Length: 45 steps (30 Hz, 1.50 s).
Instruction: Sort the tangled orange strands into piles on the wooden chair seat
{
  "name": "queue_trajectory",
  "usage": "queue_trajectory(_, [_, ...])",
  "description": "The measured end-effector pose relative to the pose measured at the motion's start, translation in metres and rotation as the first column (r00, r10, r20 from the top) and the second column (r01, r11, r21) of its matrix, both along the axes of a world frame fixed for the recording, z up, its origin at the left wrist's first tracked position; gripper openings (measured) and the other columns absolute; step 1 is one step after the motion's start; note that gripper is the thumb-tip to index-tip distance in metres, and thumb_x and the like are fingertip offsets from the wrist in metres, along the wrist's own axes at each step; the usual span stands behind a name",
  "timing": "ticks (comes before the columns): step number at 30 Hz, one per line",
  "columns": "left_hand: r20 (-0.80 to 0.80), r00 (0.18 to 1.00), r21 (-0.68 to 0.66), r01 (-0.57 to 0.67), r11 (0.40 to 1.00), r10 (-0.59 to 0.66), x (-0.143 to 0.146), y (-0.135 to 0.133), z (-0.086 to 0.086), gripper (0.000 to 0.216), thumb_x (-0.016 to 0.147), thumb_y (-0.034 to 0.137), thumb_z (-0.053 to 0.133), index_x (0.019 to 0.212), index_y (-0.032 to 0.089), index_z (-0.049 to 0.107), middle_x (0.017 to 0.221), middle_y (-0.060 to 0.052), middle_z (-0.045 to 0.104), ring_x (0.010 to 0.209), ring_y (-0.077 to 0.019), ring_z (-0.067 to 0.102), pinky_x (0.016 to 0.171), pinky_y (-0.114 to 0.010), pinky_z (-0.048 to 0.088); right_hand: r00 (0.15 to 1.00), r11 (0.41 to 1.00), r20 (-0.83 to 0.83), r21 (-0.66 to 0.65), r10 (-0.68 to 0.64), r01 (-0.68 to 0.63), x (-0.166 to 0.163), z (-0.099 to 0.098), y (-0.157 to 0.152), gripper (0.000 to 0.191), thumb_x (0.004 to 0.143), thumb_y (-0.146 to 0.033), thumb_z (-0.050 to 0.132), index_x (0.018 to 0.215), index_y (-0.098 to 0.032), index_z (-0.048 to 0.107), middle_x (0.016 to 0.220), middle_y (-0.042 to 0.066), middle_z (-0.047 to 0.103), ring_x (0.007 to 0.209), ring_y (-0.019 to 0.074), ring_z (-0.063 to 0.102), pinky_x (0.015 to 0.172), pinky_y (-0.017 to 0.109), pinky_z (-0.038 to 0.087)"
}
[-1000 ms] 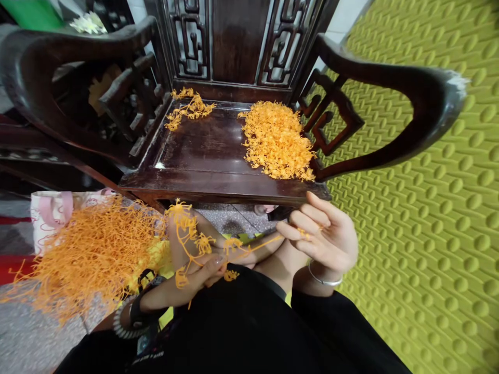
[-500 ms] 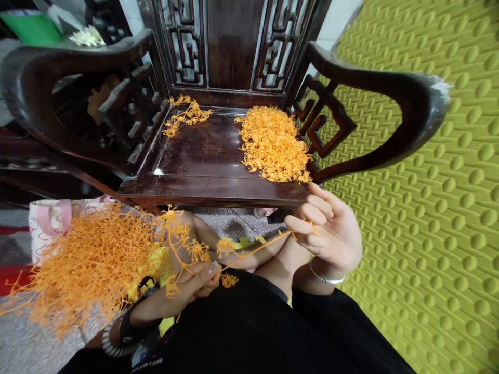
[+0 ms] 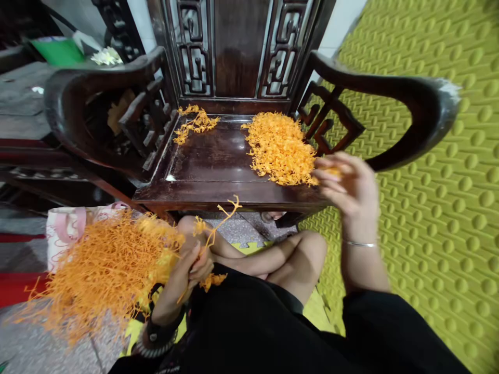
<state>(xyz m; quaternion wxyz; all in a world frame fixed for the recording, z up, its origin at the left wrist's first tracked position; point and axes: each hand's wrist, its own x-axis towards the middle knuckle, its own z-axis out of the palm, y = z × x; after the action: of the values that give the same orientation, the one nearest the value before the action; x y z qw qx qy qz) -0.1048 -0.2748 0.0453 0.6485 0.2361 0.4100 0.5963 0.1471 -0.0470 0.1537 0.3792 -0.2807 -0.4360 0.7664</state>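
Observation:
My left hand, low over my lap, is closed around an orange branched stem. Its upper end stands partly bare, and a few small frilly florets hang on lower down. My right hand, smeared by motion, is raised at the chair seat's right front corner. Its curled fingers hold some orange florets. Right beside those fingers lies a heap of loose orange florets on the dark wooden seat. A smaller orange sprig rests at the seat's back left.
Left of my lap is a large tangled heap of orange stems, in front of a white bag with pink handles. The chair's curved armrests flank the seat. Yellow-green knobbed matting covers the right side.
My right hand has moved up and away from the stem to the floret heap, with florets in its fingers. The stem in my left hand now has fewer florets. The view has shifted slightly.

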Motion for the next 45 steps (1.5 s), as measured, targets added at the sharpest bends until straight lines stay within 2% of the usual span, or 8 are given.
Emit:
queue_trajectory(5, [0.060,0.998,0.111,0.015,0.994,-0.021,0.009,0.017,-0.010,0.056,0.090,0.053,0.048,0.051,0.018,0.029,0.038,0.009,0.015,0.034,-0.0038,0.010,0.040,-0.021,0.013,0.970,0.935,0.207,0.353,-0.123,0.044,-0.054,-0.050,0.047,0.014,0.073,-0.027,0.060,0.083,-0.020,0.052,0.096,0.008,0.061,0.084,0.0161,0.060,0.078,0.034,0.054])
queue_trajectory(10, [0.083,0.996,0.156,0.020,0.988,-0.034,0.010,0.020,-0.018,0.054,0.090,0.054,0.048,0.052,0.018,0.032,0.038,0.010,0.015,0.032,-0.0038,0.008,0.037,-0.021,0.009,0.842,0.669,0.215,0.713,-0.494,0.211,-0.078,-0.073,0.116,0.041,0.077,-0.050,0.060,0.106,-0.024,0.049,0.114,0.012,0.060,0.102,0.0256,0.062,0.081,0.045,0.055])
queue_trajectory(17, [0.025,1.000,0.098,0.016,0.995,-0.018,0.008,0.026,-0.024,0.053,0.090,0.055,0.047,0.055,0.018,0.033,0.042,0.009,0.018,0.036,-0.0048,0.012,0.039,-0.022,0.010,0.672,0.520,0.330,0.849,-0.663,0.097,-0.077,-0.083,0.184,0.042,0.093,-0.048,0.037,0.106,-0.015,0.058,0.099,0.016,0.068,0.104,0.0271,0.063,0.095,0.049,0.048])
queue_trajectory(25, [0.046,0.999,0.171,-0.007,0.985,0.000,0.010,0.040,-0.024,0.048,0.094,0.047,0.045,0.056,0.017,0.037,0.043,0.009,0.021,0.037,-0.0048,0.011,0.040,-0.022,0.011,0.516,0.298,0.549,0.818,-0.658,-0.491,-0.055,-0.094,0.181,0.043,0.087,-0.047,0.057,0.109,-0.011,0.066,0.138,0.018,0.050,0.139,0.0318,0.031,0.115,0.055,0.014])
queue_trajectory(33, [-0.039,0.999,0.176,0.037,0.984,-0.030,0.016,0.053,-0.015,0.052,0.090,0.057,0.044,0.057,0.018,0.036,0.044,0.009,0.020,0.039,-0.0057,0.012,0.041,-0.023,0.011,0.568,0.228,0.206,0.973,-0.797,-0.033,-0.071,-0.052,0.120,0.046,0.093,-0.052,0.041,0.119,-0.020,0.060,0.140,0.013,0.047,0.135,0.0269,0.039,0.112,0.048,0.031])
queue_trajectory(36, [-0.007,0.998,0.202,0.064,0.977,-0.064,0.020,0.059,-0.007,0.053,0.088,0.060,0.046,0.058,0.019,0.035,0.044,0.009,0.020,0.039,-0.0058,0.013,0.042,-0.023,0.012,0.757,0.395,0.162,0.909,-0.633,0.136,-0.085,-0.039,0.063,0.045,0.096,-0.052,0.035,0.102,-0.021,0.068,0.110,0.010,0.066,0.109,0.0236,0.060,0.100,0.044,0.045])
queue_trajectory(40, [0.084,0.963,0.304,0.221,0.927,-0.258,0.027,0.063,0.007,0.053,0.087,0.060,0.048,0.056,0.020,0.033,0.043,0.009,0.019,0.038,-0.0056,0.013,0.041,-0.024,0.011,0.946,0.767,0.322,0.616,-0.039,-0.178,-0.102,-0.060,-0.010,0.042,0.090,-0.055,0.048,0.089,-0.020,0.071,0.088,0.006,0.069,0.088,0.0195,0.065,0.091,0.039,0.048])
queue_trajectory(45, [-0.028,0.910,0.279,0.404,0.871,-0.413,0.031,0.062,0.014,0.049,0.091,0.054,0.045,0.057,0.019,0.036,0.046,0.008,0.023,0.039,-0.0060,0.016,0.042,-0.026,0.011,0.895,0.879,0.073,0.168,0.441,-0.447,-0.109,-0.093,-0.049,0.063,0.084,-0.072,0.039,0.096,-0.017,0.068,0.081,0.006,0.066,0.074,0.0148,0.061,0.073,0.029,0.050])
